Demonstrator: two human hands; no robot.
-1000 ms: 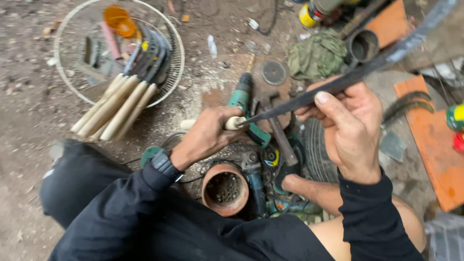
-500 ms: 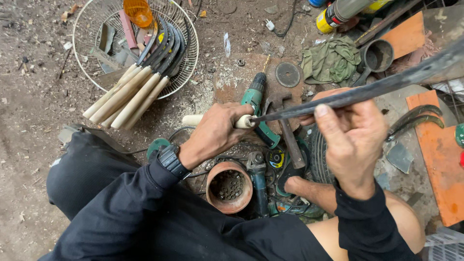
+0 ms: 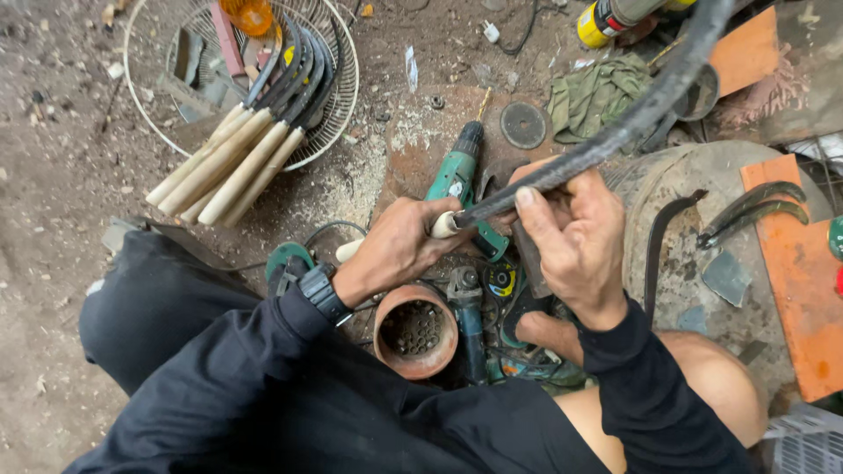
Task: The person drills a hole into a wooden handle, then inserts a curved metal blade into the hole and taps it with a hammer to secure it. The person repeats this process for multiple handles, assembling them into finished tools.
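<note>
My left hand grips the pale wooden handle of a sickle, low at centre. My right hand pinches its dark curved metal blade just past the handle. The blade runs up and to the right, out of the top edge. Both hands hold the tool above a green power drill lying on the ground. A round rusty clay pot with holes sits below my left hand, between my knees.
A round wire basket at the upper left holds several finished sickles with wooden handles. Loose dark blades lie on an orange board at the right. A green rag, a grinding disc and a yellow can lie at the top.
The view has shifted, so the basket and tools sit lower in the frame. My hands keep the same grip on the sickle, whose blade now points more steeply upward.
</note>
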